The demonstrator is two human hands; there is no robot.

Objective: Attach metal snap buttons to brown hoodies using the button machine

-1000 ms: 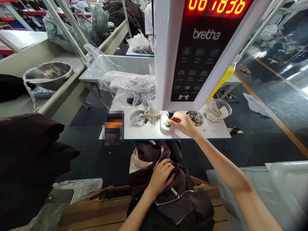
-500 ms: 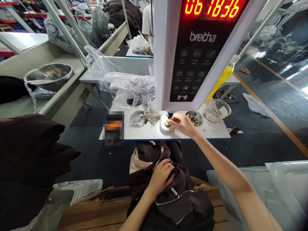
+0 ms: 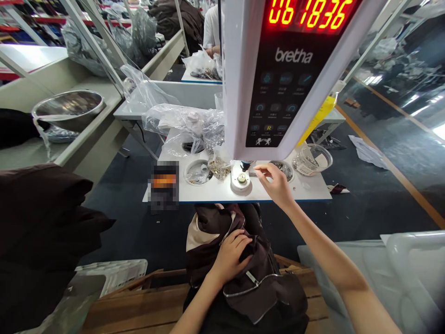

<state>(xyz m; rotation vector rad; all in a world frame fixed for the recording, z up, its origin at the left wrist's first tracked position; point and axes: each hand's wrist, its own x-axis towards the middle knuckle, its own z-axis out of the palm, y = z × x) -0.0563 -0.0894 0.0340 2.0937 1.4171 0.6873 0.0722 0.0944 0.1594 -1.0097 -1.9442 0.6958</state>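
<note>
A dark brown garment with a zipper and a cream panel lies bunched on my lap. My left hand rests over it, its fingers curved around a fold of the cloth. On the table edge a white press machine shows red digits and a keypad. Below its dark upper die, a small round metal piece sits on the lower die. Just right of the die, apart from it, is my right hand, thumb and forefinger pinched close. Whether anything small is between those fingertips is hidden.
Round table wells hold small metal parts: a right well and a left well with plastic bags. A clear tub stands at the right. Plastic bags lie behind. A metal bowl sits far left. Another person sits beyond.
My right hand has drawn back to the right from the lower die, uncovering the small round piece there. My left hand stays on the garment.
</note>
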